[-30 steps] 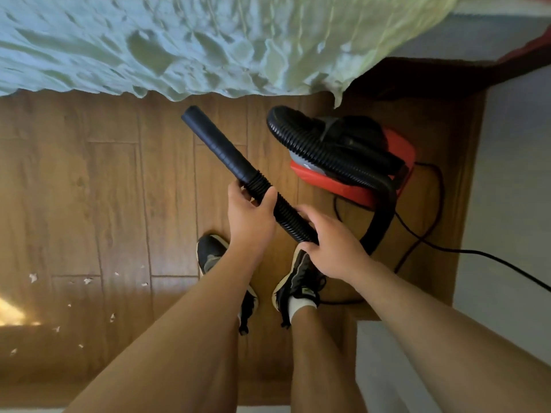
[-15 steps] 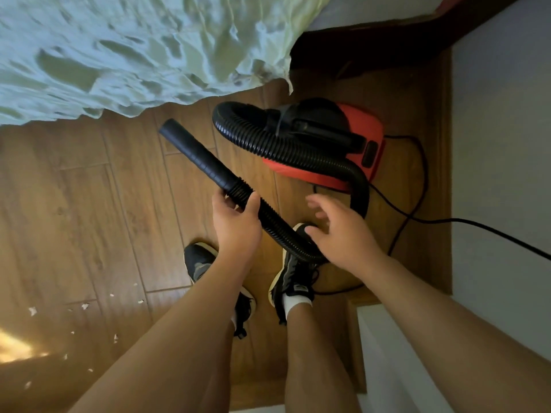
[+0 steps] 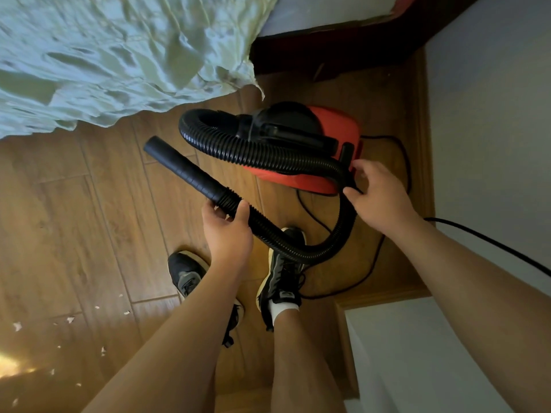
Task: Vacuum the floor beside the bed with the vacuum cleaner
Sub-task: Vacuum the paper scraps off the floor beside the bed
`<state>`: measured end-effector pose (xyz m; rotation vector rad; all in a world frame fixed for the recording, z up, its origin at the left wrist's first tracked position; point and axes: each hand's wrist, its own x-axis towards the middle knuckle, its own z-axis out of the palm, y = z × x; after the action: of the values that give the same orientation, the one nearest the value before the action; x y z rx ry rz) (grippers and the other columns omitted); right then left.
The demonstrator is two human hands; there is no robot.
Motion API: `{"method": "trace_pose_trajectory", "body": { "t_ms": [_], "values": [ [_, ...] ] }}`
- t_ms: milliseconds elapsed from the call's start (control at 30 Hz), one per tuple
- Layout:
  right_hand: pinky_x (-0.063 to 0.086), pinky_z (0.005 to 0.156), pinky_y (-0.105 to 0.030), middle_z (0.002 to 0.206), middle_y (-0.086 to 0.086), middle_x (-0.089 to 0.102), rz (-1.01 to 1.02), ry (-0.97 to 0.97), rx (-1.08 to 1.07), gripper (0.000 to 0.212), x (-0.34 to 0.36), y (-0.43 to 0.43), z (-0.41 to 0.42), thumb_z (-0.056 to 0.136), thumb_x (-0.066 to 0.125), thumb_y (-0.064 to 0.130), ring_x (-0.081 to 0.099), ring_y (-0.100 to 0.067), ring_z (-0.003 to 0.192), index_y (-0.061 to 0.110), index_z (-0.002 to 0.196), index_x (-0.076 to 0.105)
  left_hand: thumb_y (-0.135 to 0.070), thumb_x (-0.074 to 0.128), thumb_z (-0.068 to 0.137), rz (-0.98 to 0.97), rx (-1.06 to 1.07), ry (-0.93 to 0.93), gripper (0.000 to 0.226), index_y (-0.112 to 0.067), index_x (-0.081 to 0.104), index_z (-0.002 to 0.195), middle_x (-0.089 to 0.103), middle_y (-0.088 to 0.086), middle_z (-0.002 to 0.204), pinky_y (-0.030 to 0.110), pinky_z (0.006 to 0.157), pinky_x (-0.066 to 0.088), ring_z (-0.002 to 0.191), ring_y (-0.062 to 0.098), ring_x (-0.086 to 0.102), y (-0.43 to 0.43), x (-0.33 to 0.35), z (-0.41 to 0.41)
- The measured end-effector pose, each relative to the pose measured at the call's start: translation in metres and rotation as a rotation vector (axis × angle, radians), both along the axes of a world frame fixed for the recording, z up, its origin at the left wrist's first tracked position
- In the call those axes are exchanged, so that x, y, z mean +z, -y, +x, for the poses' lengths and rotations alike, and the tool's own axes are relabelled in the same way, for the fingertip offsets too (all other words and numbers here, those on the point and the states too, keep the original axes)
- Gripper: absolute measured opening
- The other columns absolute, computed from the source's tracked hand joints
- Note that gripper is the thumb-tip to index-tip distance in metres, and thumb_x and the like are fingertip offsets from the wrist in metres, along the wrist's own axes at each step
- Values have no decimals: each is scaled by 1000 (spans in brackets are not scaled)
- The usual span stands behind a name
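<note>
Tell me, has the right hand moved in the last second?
Yes. The right hand let go of the hose above the shoes and went forward to the red vacuum.

Black sneakers (image 3: 190, 278) with pale soles, a white sock (image 3: 283, 309), bare forearms (image 3: 185, 338).

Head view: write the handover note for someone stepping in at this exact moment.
Left hand grips the black ribbed hose just behind its black rigid nozzle, held above the wooden plank floor.
Right hand is at the hose bend beside the red-and-black canister vacuum; grip unclear.
Canister stands by the pale green bed cover, black cord trailing right.
White scraps lie at lower left, not yet vacuumed: all the cleaning remains.
</note>
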<state>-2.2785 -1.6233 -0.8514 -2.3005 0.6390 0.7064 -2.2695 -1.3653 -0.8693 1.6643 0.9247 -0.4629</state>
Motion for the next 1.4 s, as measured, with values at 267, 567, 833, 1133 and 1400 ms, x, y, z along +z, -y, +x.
{"method": "trace_pose_trajectory", "body": {
  "t_ms": [267, 567, 833, 1133, 1400],
  "values": [
    [14, 113, -22, 168, -5, 19, 26, -192, 121, 63, -38, 24, 16, 102, 47, 11, 23, -23, 152, 13, 160, 24, -21, 66, 97, 7, 18, -3, 40, -18, 50, 134, 68, 0, 115, 35, 94, 57, 100, 10, 69, -1, -3, 0],
    [15, 121, -29, 171, 2, 8, 40, -213, 177, 75, -54, 21, 22, 97, 55, 8, 15, -22, 154, 17, 162, 18, -23, 66, 97, 14, 25, -3, 37, -24, 51, 130, 67, -2, 116, 30, 87, 57, 102, 11, 69, 1, -11, -1],
    [19, 124, -34, 171, 3, 5, 60, -202, 169, 90, -55, 16, 27, 89, 64, 4, 14, -22, 155, 19, 163, 14, -21, 66, 97, 17, 6, -2, 37, -22, 52, 130, 68, 0, 114, 24, 82, 54, 102, 12, 68, 0, -16, 0],
    [25, 119, -35, 170, 8, 10, 48, -117, 93, 94, -66, 12, 18, 88, 78, 32, 21, -19, 153, 21, 161, 22, -20, 66, 96, -1, -16, -16, 40, -21, 50, 133, 68, -4, 108, 15, 69, 55, 90, 0, 69, 1, -22, -1],
    [25, 120, -33, 170, 12, 8, 72, -116, 85, 94, -69, 16, 16, 87, 79, 29, 20, -16, 153, 24, 161, 22, -19, 66, 96, -11, -30, -20, 40, -18, 50, 133, 68, -3, 108, 11, 67, 54, 90, 0, 69, 1, -24, 1]
  ]
}}
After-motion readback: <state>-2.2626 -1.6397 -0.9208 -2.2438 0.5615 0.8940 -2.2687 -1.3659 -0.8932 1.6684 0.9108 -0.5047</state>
